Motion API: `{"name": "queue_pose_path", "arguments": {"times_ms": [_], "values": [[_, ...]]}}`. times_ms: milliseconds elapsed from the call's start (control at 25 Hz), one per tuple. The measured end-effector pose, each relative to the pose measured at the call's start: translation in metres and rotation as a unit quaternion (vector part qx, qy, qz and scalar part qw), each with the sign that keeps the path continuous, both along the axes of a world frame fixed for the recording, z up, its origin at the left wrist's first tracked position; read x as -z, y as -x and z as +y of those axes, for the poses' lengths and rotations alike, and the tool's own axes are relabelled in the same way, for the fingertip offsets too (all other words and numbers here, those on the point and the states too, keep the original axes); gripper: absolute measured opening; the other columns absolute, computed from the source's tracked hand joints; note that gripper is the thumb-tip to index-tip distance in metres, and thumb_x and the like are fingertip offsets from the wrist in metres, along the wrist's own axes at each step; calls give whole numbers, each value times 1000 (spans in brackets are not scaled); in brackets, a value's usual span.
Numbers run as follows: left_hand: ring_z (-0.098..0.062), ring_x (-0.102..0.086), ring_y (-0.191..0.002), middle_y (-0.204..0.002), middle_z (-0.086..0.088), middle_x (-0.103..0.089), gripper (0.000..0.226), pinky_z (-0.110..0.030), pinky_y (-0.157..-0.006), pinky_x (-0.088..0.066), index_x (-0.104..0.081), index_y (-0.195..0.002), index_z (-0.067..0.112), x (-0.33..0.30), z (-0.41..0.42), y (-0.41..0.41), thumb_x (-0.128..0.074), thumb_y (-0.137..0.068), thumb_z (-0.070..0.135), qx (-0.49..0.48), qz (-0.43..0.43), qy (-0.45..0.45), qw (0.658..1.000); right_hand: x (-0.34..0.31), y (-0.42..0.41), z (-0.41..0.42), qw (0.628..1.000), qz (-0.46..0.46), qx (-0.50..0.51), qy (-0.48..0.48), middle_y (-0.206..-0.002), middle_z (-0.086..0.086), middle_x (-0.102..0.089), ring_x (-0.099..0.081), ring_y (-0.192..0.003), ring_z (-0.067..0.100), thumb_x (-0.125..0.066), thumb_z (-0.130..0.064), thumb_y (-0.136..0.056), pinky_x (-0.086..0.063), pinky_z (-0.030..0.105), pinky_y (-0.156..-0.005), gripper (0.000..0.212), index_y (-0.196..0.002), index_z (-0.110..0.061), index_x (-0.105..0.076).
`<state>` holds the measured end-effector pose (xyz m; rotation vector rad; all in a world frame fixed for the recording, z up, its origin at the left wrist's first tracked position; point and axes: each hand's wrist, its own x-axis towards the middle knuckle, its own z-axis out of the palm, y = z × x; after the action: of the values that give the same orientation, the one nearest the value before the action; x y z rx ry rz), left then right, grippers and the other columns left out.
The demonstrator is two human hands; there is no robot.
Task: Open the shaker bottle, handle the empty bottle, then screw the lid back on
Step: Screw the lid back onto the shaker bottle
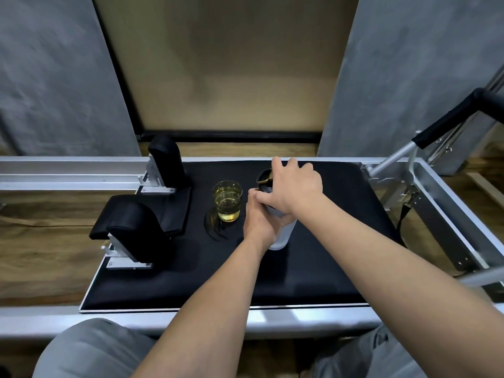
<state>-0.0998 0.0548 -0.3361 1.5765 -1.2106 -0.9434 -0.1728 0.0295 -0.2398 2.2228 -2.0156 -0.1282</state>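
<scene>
A frosted grey shaker bottle stands upright on the black padded carriage. My left hand wraps round its body from the left. From above, my right hand grips the dark lid, which has a tan flip cap. The hands hide most of the lid and the upper bottle, so the seam between lid and bottle is out of sight.
A clear glass of yellow liquid stands just left of the bottle. Two black shoulder pads rise at the carriage's left end. Metal frame rails and a padded bar lie around; my grey-clad knees are below.
</scene>
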Motion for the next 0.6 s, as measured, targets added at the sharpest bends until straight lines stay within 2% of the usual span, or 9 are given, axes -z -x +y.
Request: {"name": "queue_pose_path", "arguments": {"times_ms": [40, 200, 240, 320, 360, 400, 480, 520, 600], "values": [[-16, -51, -100, -120, -2, -44, 15, -40, -90, -49, -46, -90, 39, 2, 0, 0, -57, -93, 48, 3, -31, 13, 999, 0, 0, 1, 1000, -2, 3, 2, -117, 13, -55, -45, -84, 33, -43, -87, -80, -23, 36, -48, 84, -128, -19, -41], [-9, -48, -79, -95, 9, -48, 21, -32, -80, -43, -49, -80, 40, 13, 3, -5, -59, -68, 54, -17, -67, 17, 997, 3, -5, 2, 1000, -4, 12, 12, -114, 13, -55, -45, -81, 31, -44, -86, -80, -23, 36, -49, 84, -126, -16, -41], [-8, -50, -88, -103, 11, -51, 31, -33, -85, -46, -50, -88, 46, 15, 3, -2, -55, -62, 61, -10, -105, 10, 994, 3, -6, 2, 1000, 2, 8, 15, -113, 13, -55, -45, -80, 32, -43, -86, -80, -22, 36, -48, 84, -126, -16, -41], [-5, -44, -118, -139, 13, -47, 68, -34, -112, -40, -41, -129, 47, 21, 7, -1, -61, -66, 63, 28, -172, 36, 984, 3, -4, 0, 1000, 9, -7, 18, -112, 12, -55, -45, -81, 32, -42, -87, -80, -22, 36, -47, 85, -127, -16, -41], [-9, -45, -124, -147, 11, -45, 80, -36, -116, -38, -38, -140, 40, 18, 11, 1, -73, -69, 54, 27, -131, 25, 991, 3, -2, 0, 1000, 7, -15, 17, -112, 12, -55, -46, -82, 32, -42, -87, -79, -23, 35, -46, 86, -127, -16, -41], [-18, -49, -125, -142, 13, -47, 85, -41, -112, -43, -38, -137, 36, 15, 8, 4, -81, -64, 49, 17, -84, 18, 996, 4, 0, -1, 1000, 4, -21, 15, -112, 12, -55, -46, -83, 32, -42, -87, -79, -24, 35, -46, 86, -128, -16, -41], [-26, -52, -113, -116, 20, -43, 86, -45, -97, -55, -33, -112, 39, 12, 2, 5, -83, -45, 56, 16, -17, 4, 1000, 5, 5, -3, 999, -2, -31, 15, -112, 11, -56, -46, -85, 32, -42, -87, -78, -25, 35, -46, 86, -130, -17, -41], [-24, -51, -113, -114, 19, -43, 88, -46, -96, -55, -32, -110, 39, 11, 1, 3, -84, -42, 58, 31, -5, 12, 999, 5, 8, -4, 999, -7, -41, 14, -113, 11, -56, -46, -86, 32, -42, -87, -78, -26, 35, -46, 87, -130, -18, -40], [-21, -54, -124, -129, 10, -52, 97, -47, -105, -52, -36, -122, 34, 21, -5, -2, -93, -46, 50, 69, 57, 33, 995, 3, 17, -8, 997, -20, -81, 5, -117, 9, -57, -48, -90, 32, -43, -88, -75, -32, 36, -51, 88, -131, -20, -40]]}}
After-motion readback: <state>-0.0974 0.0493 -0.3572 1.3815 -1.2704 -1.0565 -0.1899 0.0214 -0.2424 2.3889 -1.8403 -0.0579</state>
